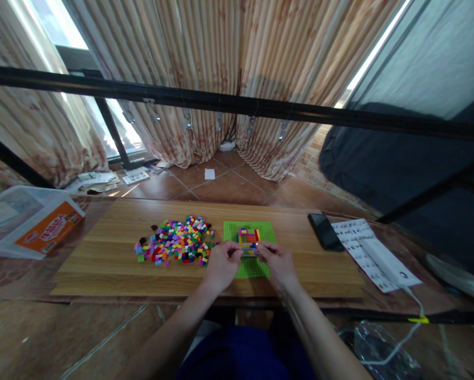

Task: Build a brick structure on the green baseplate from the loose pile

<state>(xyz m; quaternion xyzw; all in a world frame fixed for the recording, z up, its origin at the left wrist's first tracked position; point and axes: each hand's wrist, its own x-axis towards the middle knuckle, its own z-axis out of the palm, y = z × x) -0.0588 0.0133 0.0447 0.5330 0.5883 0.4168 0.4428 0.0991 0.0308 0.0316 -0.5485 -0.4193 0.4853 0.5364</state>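
Observation:
A green baseplate [232, 231] lies on the wooden board [102, 264], with a small block of coloured bricks [248, 236] built on it. My left hand [221, 264] and my right hand [278, 261] meet over the plate's near half, fingers pinched together around a small brick piece [248, 252] between them. To the left of the plate spreads a heap of loose coloured bricks [176, 245], right beside my left hand.
A clear plastic box with an orange label [27, 221] stands at the far left. A black phone [324, 231], a printed sheet [359, 243] and a white device with a cable [387, 261] lie to the right. Curtains and a black bar fill the back.

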